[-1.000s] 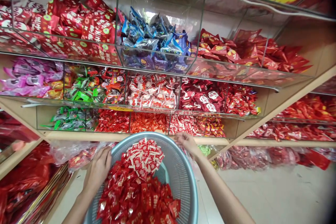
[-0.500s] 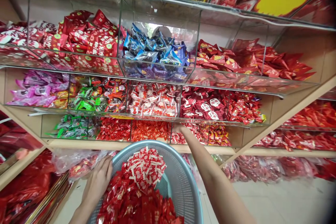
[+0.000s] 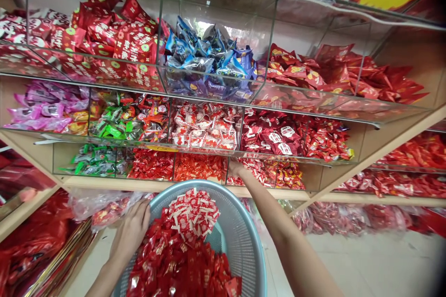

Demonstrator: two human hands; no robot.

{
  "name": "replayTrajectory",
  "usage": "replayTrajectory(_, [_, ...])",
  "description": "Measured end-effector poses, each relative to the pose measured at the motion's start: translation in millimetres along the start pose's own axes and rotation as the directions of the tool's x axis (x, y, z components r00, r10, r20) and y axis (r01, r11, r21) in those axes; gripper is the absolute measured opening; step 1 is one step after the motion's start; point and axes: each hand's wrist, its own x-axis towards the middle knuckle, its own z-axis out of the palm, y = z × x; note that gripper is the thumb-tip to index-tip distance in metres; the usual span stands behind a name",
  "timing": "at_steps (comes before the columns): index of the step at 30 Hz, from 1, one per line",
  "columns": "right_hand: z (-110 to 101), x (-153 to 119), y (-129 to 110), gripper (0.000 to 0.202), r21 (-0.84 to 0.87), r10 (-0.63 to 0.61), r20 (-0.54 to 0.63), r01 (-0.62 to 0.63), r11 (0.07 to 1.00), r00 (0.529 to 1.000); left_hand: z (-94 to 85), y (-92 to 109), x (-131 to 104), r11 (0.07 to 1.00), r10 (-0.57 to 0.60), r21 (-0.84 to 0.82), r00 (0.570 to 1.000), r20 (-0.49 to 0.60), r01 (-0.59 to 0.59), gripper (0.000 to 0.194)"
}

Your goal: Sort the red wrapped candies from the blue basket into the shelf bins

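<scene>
A grey-blue plastic basket (image 3: 249,236) with perforated walls is in front of me. Inside it, a heap of shiny red wrapped candies (image 3: 174,264) fills the near part, and small red-and-white packets (image 3: 195,213) are piled at the far side. My left hand (image 3: 131,225) grips the basket's left rim, its fingertips partly hidden. My right hand (image 3: 237,169) reaches into a bottom-shelf compartment, at the left end of some red-and-white wrapped candies (image 3: 256,170). The fingers there are small and mostly hidden, so whether they hold anything does not show.
Clear dividers and front panels split the shelves into bins. Above my right hand are dark red packets (image 3: 273,137); left of it are orange-red candies (image 3: 198,167). Blue packets (image 3: 205,60) sit higher. A wooden shelf edge (image 3: 285,193) runs behind the basket. Plastic bags (image 3: 108,209) lie beneath.
The view has tilted slightly, so the upper shelves sit higher in the picture. My left hand stays at the basket's rim and my right hand stays in the same bottom compartment.
</scene>
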Motion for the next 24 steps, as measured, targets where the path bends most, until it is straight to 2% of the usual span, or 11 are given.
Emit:
replayTrajectory(5, [-2.3, -10.7, 6.3, 0.057, -0.161, -0.063, 0.005, 0.063, 0.985, 0.998, -1.8, 3.0, 0.9, 1.000, -0.018, 0.002, 1.000, 0.009, 0.018, 0.035])
replayTrajectory(14, [-11.2, -21.9, 12.1, 0.049, -0.263, -0.114, 0.054, 0.124, 0.957, 0.992, -3.2, 5.5, 1.3, 1.000, -0.029, 0.012, 0.999, 0.034, 0.028, 0.038])
replayTrajectory(21, [-21.5, -22.5, 12.2, 0.043, -0.195, -0.120, 0.005, 0.118, 0.974, 0.993, -4.8, 6.7, 0.9, 1.000, -0.026, 0.017, 0.999, 0.018, 0.026, 0.037])
replayTrajectory(23, [-23.8, -21.6, 11.1, 0.040, -0.086, -0.108, -0.055, 0.103, 0.991, 0.993, -4.6, 7.0, 1.1, 1.000, -0.026, 0.014, 1.000, 0.005, 0.026, 0.036])
replayTrajectory(24, [-25.0, -21.2, 10.4, 0.037, 0.024, -0.083, -0.103, 0.086, 0.996, 0.991, -4.3, 7.0, 1.2, 1.000, -0.026, 0.012, 1.000, 0.002, 0.026, 0.036])
